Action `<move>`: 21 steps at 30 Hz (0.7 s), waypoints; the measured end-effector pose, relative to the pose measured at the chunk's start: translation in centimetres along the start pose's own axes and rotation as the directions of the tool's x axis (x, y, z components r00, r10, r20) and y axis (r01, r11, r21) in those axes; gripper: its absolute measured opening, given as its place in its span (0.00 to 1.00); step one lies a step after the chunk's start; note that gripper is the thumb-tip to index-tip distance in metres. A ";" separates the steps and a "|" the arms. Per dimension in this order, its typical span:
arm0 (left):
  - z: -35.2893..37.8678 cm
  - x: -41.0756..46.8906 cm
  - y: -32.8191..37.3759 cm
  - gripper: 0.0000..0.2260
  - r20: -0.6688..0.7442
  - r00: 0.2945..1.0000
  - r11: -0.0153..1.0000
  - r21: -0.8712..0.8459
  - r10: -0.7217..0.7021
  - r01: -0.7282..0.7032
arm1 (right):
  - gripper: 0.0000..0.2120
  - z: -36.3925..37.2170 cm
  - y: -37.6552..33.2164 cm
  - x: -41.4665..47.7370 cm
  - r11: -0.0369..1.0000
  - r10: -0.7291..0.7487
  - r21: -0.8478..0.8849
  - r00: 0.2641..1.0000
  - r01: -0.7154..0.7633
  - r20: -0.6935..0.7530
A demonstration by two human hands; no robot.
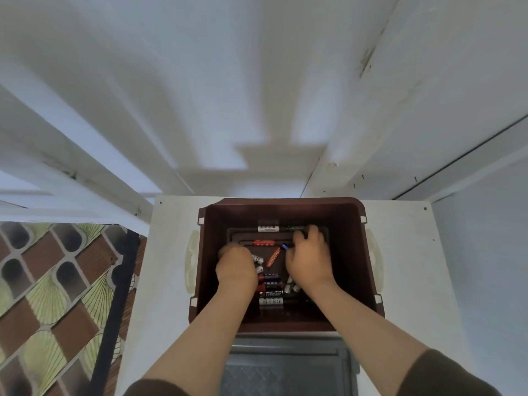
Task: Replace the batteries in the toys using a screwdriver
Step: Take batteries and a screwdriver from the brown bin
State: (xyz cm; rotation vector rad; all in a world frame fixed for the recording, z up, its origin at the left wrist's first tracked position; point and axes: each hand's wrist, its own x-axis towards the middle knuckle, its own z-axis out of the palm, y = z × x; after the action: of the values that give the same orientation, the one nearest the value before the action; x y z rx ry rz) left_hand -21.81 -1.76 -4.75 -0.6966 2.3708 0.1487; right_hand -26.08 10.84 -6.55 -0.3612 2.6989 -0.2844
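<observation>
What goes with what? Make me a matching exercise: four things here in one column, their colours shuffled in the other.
Things:
1. bin
2. tray in front of the bin
3. slanted battery in the middle of the bin
4. far-wall battery

Colours:
A. orange
B. grey
C. dark brown
D. white

Pairs: 1-C, 2-B, 3-A, 4-D

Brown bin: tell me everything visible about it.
The brown bin is a deep, square, open-topped tub, plastic by its look, with rounded corners, a flared rim and cream handles on both sides. It stands upright on the white table, with a grey tray just in front of it. Loose batteries lie on its floor. The left hand and right hand reach down into it among them.
</observation>
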 end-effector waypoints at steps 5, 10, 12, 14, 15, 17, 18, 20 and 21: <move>0.3 0.1 -0.4 0.25 -0.058 0.992 0.984 0.143 0.115 -0.106 | 0.16 -0.2 0.5 0.3 0.996 0.084 0.046 0.988 -0.079 -0.126; 0.3 0.2 -0.3 0.20 -0.120 0.967 0.969 0.127 0.226 -0.211 | 0.33 -0.9 -1.4 2.3 0.845 0.477 0.287 0.879 -0.451 -0.021; 0.6 0.1 0.0 0.19 -0.130 0.950 0.958 0.062 0.285 -0.279 | 0.37 -0.7 -2.2 2.8 0.795 0.545 0.312 0.839 -0.520 0.011; 0.9 0.1 0.3 0.20 -0.143 0.944 0.954 -0.010 0.296 -0.301 | 0.38 -0.4 -2.6 3.1 0.755 0.591 0.328 0.806 -0.568 0.034; 0.9 0.1 0.3 0.20 -0.157 0.945 0.954 -0.049 0.286 -0.297 | 0.37 -0.3 -2.8 3.1 0.740 0.600 0.350 0.799 -0.574 0.040; 1.0 0.3 0.5 0.20 -0.191 0.933 0.941 -0.092 0.304 -0.325 | 0.33 0.0 -3.0 3.1 0.720 0.598 0.414 0.800 -0.557 0.036; 1.1 0.4 0.6 0.18 -0.201 0.920 0.930 -0.084 0.337 -0.359 | 0.31 0.0 -3.0 3.0 0.705 0.598 0.456 0.801 -0.544 0.032; 1.2 0.5 0.8 0.16 -0.199 0.886 0.900 -0.044 0.418 -0.435 | 0.27 0.0 -2.6 3.0 0.676 0.598 0.526 0.801 -0.516 0.018; 1.2 0.6 0.8 0.15 -0.193 0.872 0.887 -0.022 0.449 -0.461 | 0.23 0.0 -2.4 3.0 0.668 0.588 0.552 0.809 -0.499 0.019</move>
State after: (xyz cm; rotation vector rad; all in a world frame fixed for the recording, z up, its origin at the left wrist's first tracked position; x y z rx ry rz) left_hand -21.92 -1.03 -6.11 -0.1675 2.6847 0.3828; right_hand -28.21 7.73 -7.00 0.6665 2.5704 -0.8818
